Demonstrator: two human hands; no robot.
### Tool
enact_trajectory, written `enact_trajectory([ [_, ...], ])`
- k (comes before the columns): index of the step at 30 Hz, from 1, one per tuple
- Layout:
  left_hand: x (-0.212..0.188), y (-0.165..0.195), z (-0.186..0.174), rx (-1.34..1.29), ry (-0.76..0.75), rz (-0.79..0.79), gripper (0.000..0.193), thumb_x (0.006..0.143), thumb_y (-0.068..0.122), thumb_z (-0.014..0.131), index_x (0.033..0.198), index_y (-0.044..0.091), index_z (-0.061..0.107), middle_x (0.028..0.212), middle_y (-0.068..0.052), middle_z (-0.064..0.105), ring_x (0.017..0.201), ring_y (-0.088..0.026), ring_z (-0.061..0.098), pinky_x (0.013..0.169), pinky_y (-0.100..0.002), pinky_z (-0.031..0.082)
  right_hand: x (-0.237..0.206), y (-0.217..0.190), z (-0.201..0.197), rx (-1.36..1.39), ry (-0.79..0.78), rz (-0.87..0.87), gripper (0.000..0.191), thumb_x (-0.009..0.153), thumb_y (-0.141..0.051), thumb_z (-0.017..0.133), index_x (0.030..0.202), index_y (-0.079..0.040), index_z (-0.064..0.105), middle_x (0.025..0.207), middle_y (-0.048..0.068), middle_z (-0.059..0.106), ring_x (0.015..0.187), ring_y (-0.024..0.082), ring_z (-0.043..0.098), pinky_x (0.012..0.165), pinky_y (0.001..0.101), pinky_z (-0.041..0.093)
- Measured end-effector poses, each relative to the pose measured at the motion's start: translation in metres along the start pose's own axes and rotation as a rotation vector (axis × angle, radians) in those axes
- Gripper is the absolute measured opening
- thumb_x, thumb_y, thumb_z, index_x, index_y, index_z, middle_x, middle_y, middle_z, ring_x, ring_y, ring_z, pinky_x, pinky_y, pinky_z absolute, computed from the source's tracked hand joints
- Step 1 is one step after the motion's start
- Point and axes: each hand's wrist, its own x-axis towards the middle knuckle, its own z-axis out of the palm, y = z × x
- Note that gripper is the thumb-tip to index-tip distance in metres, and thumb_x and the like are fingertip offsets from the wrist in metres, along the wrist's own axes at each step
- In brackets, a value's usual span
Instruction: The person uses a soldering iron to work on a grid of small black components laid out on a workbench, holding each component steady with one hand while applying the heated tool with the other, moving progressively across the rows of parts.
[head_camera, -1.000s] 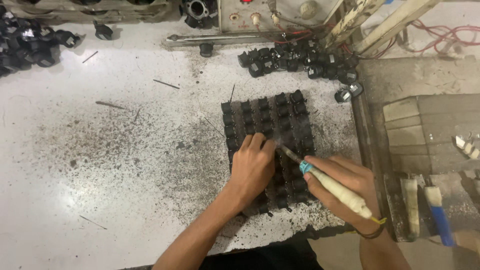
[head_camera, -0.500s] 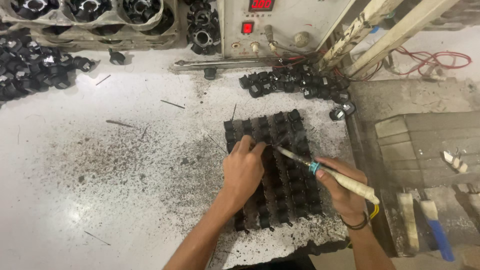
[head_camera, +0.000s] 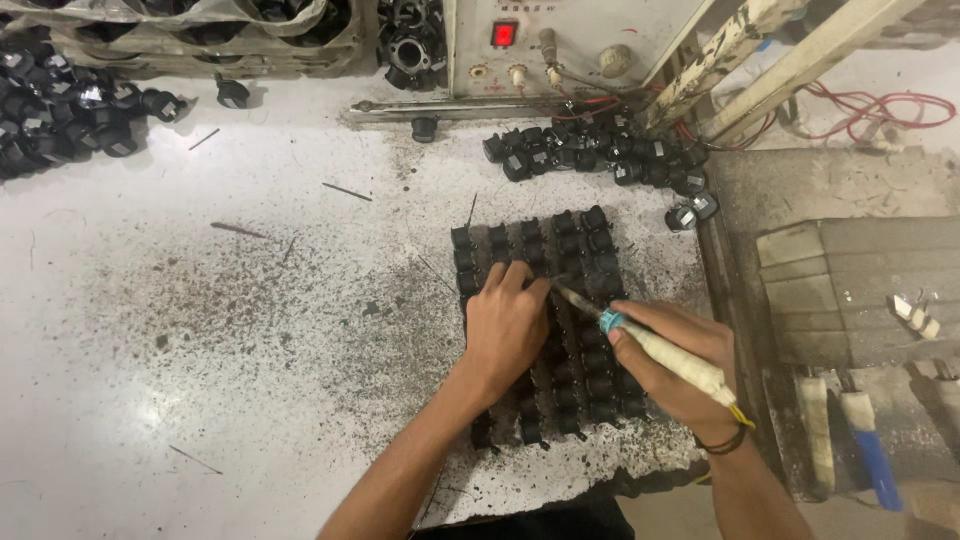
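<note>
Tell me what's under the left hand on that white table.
The left hand rests on a grid of small black parts laid in rows on the white table. Rows show above, right and below it; those beneath the palm are hidden. The right hand points a soldering iron beside its fingertips.

Open passage: the white worktop (head_camera: 150, 330) across the left and lower left of the frame, soiled with dark specks and a few thin metal slivers only.

Obstructions: a heap of loose black parts (head_camera: 70, 115) at upper left; a second heap (head_camera: 600, 150) at upper centre, just above the block of black parts in rows (head_camera: 550, 300). The left hand (head_camera: 505, 330) lies flat on that block; the right hand (head_camera: 680, 365) grips a soldering iron (head_camera: 650, 345) angled over it, closing the block's lower half. The control box (head_camera: 560, 40) walls off the top edge. Slanted wooden bars (head_camera: 770, 50) and red wires (head_camera: 880, 105) crowd the upper right. A raised grey ledge (head_camera: 860, 280) bounds the right side.
</note>
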Motion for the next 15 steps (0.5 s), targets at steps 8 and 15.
enact_trajectory([
  [8,0.011,0.019,-0.058,-0.058,-0.314,-0.242,0.019,0.101,0.003,0.052,0.110,0.009,0.068,0.095,-0.011,0.070,0.068,-0.023,0.070,0.051,-0.037,0.055,-0.008,0.030,-0.010,0.200,0.145,0.140,0.027,0.091,-0.007,0.074,0.117,0.002,0.074,0.100,0.013,0.078,0.083,0.015,0.075,0.072,0.0252,0.061],
  [15,0.051,-0.004,-0.048,0.146,0.138,0.099,0.037,0.077,-0.013,0.058,0.108,0.001,0.074,0.100,-0.013,0.071,0.085,-0.026,0.069,0.062,-0.033,0.060,-0.018,0.071,0.016,0.508,0.200,0.311,0.032,0.091,-0.005,0.071,0.121,0.004,0.073,0.099,0.012,0.075,0.083,0.014,0.070,0.074,0.0262,0.059],
])
